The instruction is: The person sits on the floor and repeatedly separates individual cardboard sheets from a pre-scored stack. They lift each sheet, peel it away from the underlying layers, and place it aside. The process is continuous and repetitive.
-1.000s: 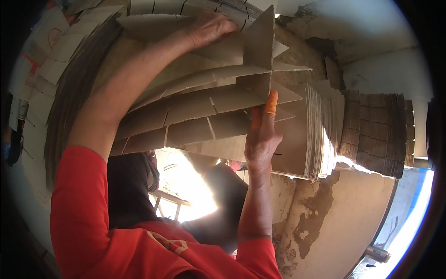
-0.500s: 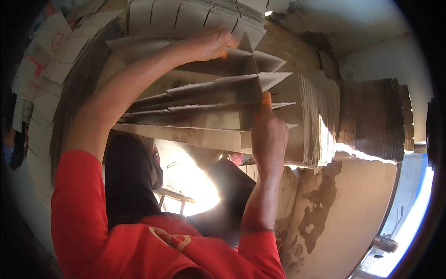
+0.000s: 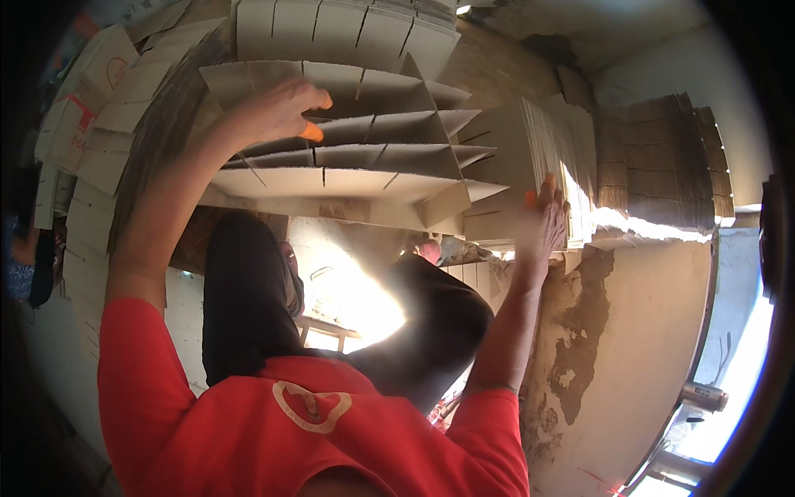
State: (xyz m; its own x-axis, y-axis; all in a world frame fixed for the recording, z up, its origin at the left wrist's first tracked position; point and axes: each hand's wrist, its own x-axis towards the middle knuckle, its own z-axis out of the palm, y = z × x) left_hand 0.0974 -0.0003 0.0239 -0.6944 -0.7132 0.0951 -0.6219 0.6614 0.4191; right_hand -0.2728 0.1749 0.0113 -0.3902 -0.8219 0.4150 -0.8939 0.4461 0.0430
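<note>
Several long slotted cardboard strips (image 3: 348,153) stand on edge in front of me, side by side. One short cardboard cross strip (image 3: 435,124) runs through their right ends. Over the left part of these strips is my left hand (image 3: 281,112), its thumb and finger apart, with orange covers on the tips and nothing held. My right hand (image 3: 542,224) is at the near side of a stack of upright cardboard sheets (image 3: 526,149), fingers stretched out, slightly blurred. Whether it touches the stack I cannot tell.
Beyond the strips lies a pile of slotted cardboard pieces (image 3: 331,29). A darker cardboard stack (image 3: 654,161) stands farther right by the wall. More cardboard (image 3: 124,108) is piled at the left. My knees are under the near edge of the work surface.
My right hand has left the cross strip and moved right to the sheet stack. My left hand has let go at the far side and come left and nearer. The strips now stand more evenly.
</note>
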